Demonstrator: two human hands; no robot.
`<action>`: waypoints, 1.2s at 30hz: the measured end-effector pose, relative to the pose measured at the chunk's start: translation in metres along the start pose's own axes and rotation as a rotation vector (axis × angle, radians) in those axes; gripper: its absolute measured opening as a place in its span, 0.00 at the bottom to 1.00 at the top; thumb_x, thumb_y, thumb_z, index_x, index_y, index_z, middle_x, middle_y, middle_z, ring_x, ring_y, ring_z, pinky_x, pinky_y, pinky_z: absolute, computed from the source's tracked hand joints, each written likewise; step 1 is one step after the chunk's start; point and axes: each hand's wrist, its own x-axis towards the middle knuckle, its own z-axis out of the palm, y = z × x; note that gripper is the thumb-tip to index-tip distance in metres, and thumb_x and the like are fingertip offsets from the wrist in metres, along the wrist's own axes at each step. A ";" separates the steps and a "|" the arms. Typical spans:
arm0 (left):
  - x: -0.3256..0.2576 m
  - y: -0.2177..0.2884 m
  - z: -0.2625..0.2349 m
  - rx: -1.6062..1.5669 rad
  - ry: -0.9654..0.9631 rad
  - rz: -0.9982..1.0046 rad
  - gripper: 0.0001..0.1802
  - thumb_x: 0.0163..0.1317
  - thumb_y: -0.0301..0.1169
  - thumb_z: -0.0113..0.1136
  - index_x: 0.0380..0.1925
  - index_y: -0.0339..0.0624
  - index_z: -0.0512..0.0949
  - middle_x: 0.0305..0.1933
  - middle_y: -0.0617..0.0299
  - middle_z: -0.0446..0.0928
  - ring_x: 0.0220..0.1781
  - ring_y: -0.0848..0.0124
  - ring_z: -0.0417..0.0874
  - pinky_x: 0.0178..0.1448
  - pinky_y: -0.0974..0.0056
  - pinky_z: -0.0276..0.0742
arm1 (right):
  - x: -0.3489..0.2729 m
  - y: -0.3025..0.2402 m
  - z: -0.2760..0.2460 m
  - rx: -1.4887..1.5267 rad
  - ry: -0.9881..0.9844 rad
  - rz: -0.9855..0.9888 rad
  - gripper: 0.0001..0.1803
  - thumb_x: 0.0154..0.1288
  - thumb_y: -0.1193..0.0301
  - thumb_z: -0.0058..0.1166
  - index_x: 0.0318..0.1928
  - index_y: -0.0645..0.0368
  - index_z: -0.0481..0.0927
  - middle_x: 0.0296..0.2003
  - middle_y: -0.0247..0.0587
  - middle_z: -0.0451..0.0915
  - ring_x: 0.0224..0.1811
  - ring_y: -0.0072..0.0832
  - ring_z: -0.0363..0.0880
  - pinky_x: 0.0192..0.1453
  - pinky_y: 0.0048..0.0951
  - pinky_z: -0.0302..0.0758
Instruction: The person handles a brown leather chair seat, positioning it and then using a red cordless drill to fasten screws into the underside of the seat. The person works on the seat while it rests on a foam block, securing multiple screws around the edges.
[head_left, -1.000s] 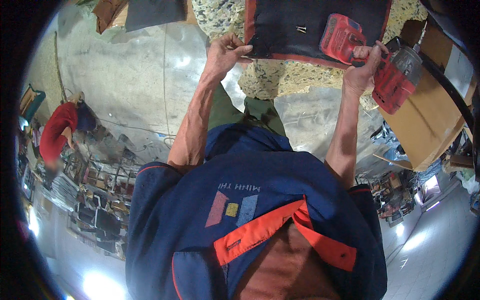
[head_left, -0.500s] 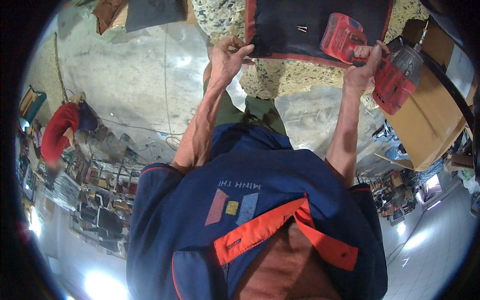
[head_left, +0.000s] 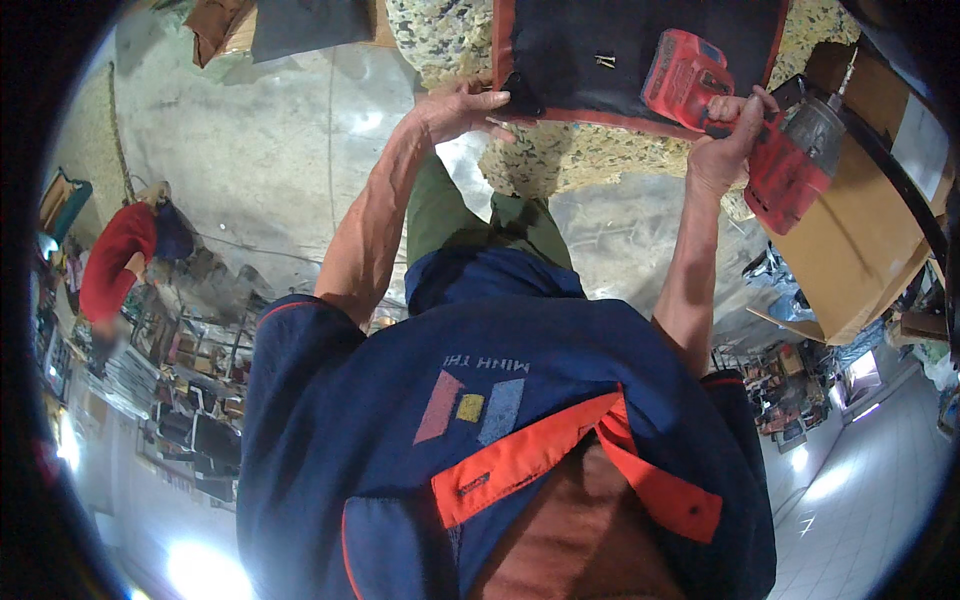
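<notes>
far left: a person in a red top [head_left: 118, 262] bends over some clutter well away from the work, not part of this

floor: bare grey concrete [head_left: 270, 170] runs under everything, with a brown and a grey piece of cloth up at the top edge

left hand [head_left: 462, 108]: fingers stretched flat, fingertips pressing the near left corner of the black panel, so it's pinning rather than gripping, nothing closed inside the hand

black panel [head_left: 590, 40]: dark sheet with a red border, lying on a speckled foam slab [head_left: 560, 160] straight ahead of the person, between both hands

screws [head_left: 604, 61]: a couple of small metal fasteners sit loose on the panel's middle, I can't tell what kind exactly

right hand [head_left: 722, 145]: grip clamped around the handle of the red power drill, fingers fully wrapped

red power drill [head_left: 745, 125]: body rests on the panel's right edge, chuck and bit point off to the right over the brown board [head_left: 850, 250], away from the panel

step in hand: looks to me like steadying the panel and getting the drill ready, no driving yet since the bit isn't on anything

next move calls for: probably swinging the bit round onto a fastener spot while the left hand keeps the corner from sliding on the soft foam
</notes>
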 end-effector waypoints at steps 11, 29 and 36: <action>-0.003 -0.017 0.018 0.100 0.151 0.084 0.31 0.79 0.39 0.50 0.71 0.26 0.58 0.59 0.43 0.78 0.52 0.56 0.87 0.52 0.55 0.87 | 0.000 -0.004 0.002 0.062 -0.033 0.031 0.16 0.83 0.62 0.40 0.54 0.64 0.68 0.27 0.28 0.66 0.32 0.20 0.67 0.48 0.24 0.70; 0.006 -0.038 0.026 0.018 0.270 0.246 0.27 0.79 0.39 0.49 0.66 0.26 0.66 0.47 0.47 0.81 0.44 0.62 0.84 0.50 0.59 0.80 | 0.001 -0.002 0.003 0.227 -0.018 0.050 0.12 0.82 0.65 0.43 0.56 0.58 0.67 0.26 0.27 0.58 0.28 0.20 0.56 0.38 0.28 0.64; 0.010 -0.044 0.029 -0.052 0.323 0.275 0.28 0.79 0.39 0.50 0.66 0.25 0.66 0.49 0.47 0.81 0.46 0.62 0.84 0.51 0.59 0.80 | 0.004 0.005 -0.001 0.041 -0.044 -0.139 0.11 0.82 0.72 0.41 0.55 0.67 0.67 0.26 0.30 0.62 0.31 0.21 0.63 0.41 0.26 0.69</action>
